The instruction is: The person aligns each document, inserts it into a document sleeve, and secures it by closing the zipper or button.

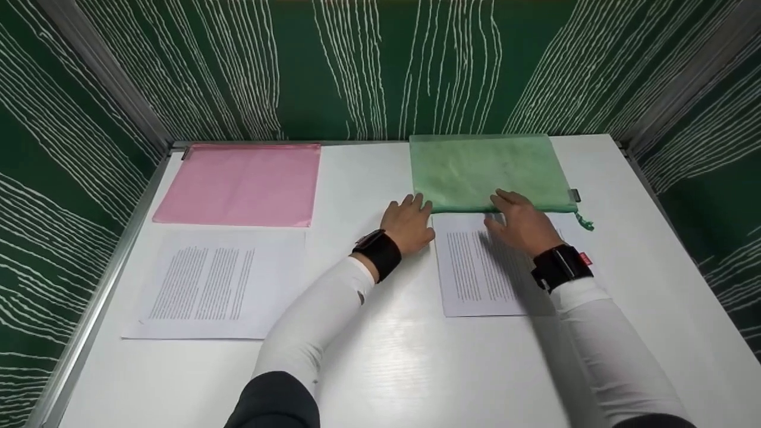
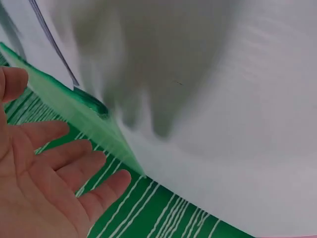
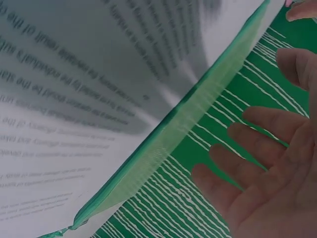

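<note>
A green zip pouch [image 1: 487,166] lies flat at the back right, its zipped edge facing me. Just below that edge is a stack of printed paper [image 1: 475,267], its lines of text also readable in part in the right wrist view. My left hand [image 1: 408,224] is at the pouch's near left corner, fingers spread and holding nothing. Over the zipped edge and the top of the paper, my right hand [image 1: 523,223] hovers with its fingers extended. Both palms show bare in the wrist views, the left palm [image 2: 44,183] and the right palm [image 3: 277,173].
On the left side of the white table [image 1: 380,368] lies a pink zip pouch [image 1: 238,184]. A second printed sheet [image 1: 202,285] is below it. Green walls with white wavy lines [image 1: 333,65] enclose the table's back and sides. A pull cord [image 1: 585,222] hangs off the green pouch's right corner.
</note>
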The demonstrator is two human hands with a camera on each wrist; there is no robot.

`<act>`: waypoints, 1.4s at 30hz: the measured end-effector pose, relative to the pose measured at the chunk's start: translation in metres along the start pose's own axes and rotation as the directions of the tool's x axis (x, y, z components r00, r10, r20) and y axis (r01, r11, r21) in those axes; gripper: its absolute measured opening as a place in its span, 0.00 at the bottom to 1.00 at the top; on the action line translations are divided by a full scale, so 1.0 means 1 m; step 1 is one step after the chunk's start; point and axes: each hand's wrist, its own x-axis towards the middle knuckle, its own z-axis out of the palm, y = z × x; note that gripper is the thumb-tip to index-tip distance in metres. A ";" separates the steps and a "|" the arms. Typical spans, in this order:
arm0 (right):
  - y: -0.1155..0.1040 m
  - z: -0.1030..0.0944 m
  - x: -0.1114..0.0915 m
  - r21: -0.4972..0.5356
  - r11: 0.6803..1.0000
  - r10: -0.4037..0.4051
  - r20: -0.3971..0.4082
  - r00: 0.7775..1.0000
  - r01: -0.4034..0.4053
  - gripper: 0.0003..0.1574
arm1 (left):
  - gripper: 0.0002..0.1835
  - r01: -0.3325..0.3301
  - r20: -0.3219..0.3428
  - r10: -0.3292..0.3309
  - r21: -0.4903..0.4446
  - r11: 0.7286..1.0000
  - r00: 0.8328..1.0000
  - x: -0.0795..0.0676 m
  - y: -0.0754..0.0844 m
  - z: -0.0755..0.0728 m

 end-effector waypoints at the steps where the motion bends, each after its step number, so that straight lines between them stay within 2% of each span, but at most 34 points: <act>1: 0.002 0.001 0.002 -0.003 1.000 -0.004 -0.004 1.000 0.004 0.33 | 0.33 -0.001 0.002 0.001 0.016 1.000 1.000 0.003 0.000 0.000; 5: 0.010 0.007 0.009 -0.025 0.999 -0.030 -0.027 0.999 0.029 0.27 | 0.31 0.015 0.013 -0.016 0.062 0.998 1.000 0.013 0.002 0.002; 12: 0.022 0.014 0.017 -0.062 0.998 -0.020 -0.032 0.999 0.018 0.22 | 0.21 0.023 -0.054 -0.019 0.076 0.997 0.998 0.027 0.007 0.006; 18: 0.027 0.015 0.022 -0.080 0.997 0.006 -0.002 1.000 -0.006 0.20 | 0.18 0.034 -0.011 -0.033 0.112 0.993 0.999 0.038 0.009 0.006; 22: 0.029 0.017 0.026 -0.093 0.996 0.013 -0.004 1.000 -0.013 0.14 | 0.16 0.046 0.013 -0.048 0.109 0.993 0.999 0.042 0.011 0.007; 28: 0.031 0.017 0.031 -0.100 0.995 0.011 -0.005 1.000 -0.011 0.12 | 0.13 0.067 -0.028 -0.065 0.101 0.993 0.998 0.047 0.012 0.007; 42: 0.028 0.015 0.030 -0.074 0.997 0.005 -0.008 1.000 -0.005 0.09 | 0.13 0.022 -0.100 -0.009 0.131 0.991 0.995 0.053 0.004 0.012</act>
